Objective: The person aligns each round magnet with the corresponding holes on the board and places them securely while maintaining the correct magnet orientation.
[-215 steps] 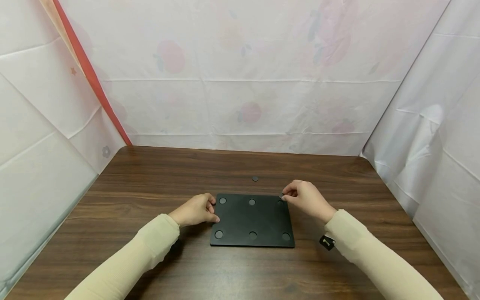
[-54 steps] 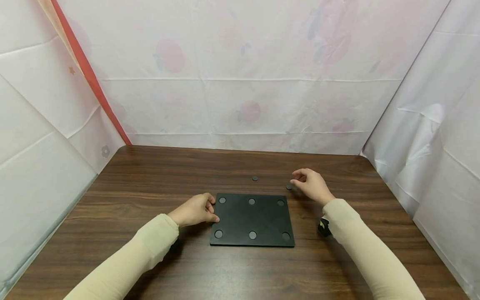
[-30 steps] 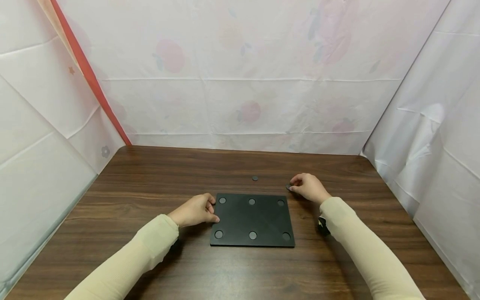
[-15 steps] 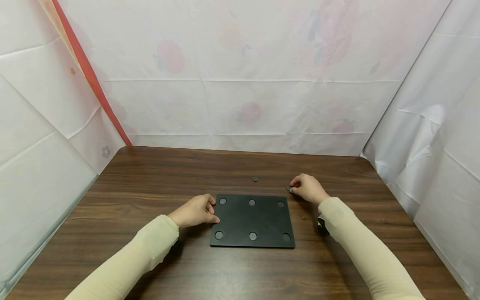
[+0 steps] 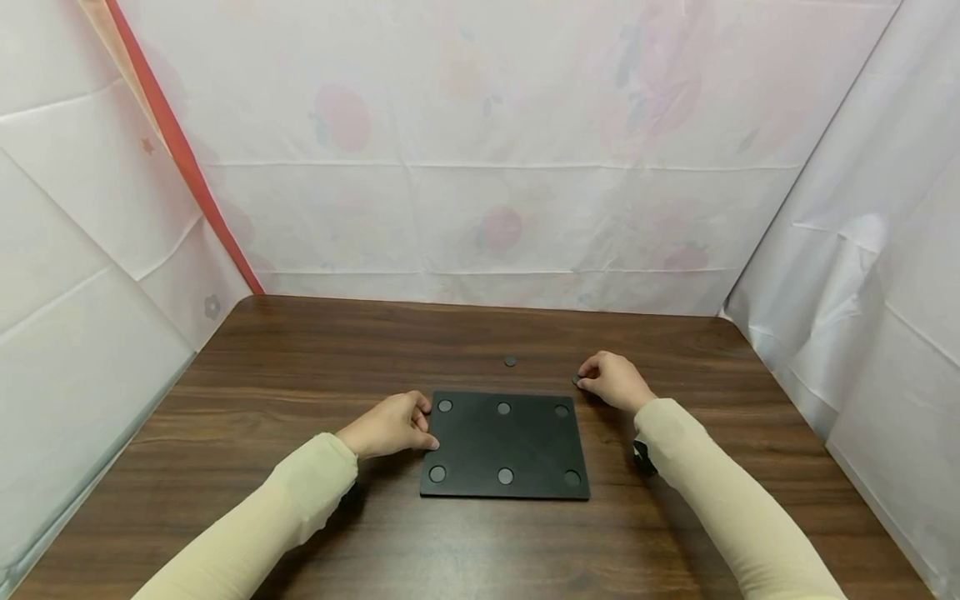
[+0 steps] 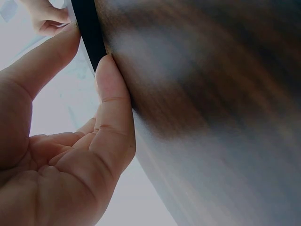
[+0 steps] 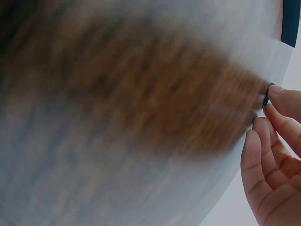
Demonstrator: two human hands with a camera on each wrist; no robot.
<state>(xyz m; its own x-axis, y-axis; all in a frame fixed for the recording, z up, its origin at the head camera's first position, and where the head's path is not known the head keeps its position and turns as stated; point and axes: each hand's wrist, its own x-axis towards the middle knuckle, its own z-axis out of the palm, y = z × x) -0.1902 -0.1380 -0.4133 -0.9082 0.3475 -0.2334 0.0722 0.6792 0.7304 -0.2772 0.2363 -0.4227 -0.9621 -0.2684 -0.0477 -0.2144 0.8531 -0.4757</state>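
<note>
A thin black rectangular board (image 5: pixel 517 446) lies flat on the table, with several round spots along its far and near edges. My left hand (image 5: pixel 392 425) grips its left edge, the thumb on top and the fingers at the side. In the left wrist view, the board's dark edge (image 6: pixel 89 33) shows between thumb and finger. Beyond the board's far right corner, my right hand (image 5: pixel 615 382) pinches a small dark disc (image 5: pixel 577 380). The right wrist view shows that disc (image 7: pixel 268 95) at the thumb and fingertip. A similar disc (image 5: pixel 510 362) lies alone behind the board.
The brown wood-grain table (image 5: pixel 337 350) has rounded far corners. A pale patterned curtain (image 5: pixel 480 208) rises along its back edge, and white sheets (image 5: pixel 885 292) hang at both sides.
Earlier my right hand held a disc at the board's far right corner. Later that disc lay on the table beyond it. The fingers have since come down and pinched it. My left hand stays put.
</note>
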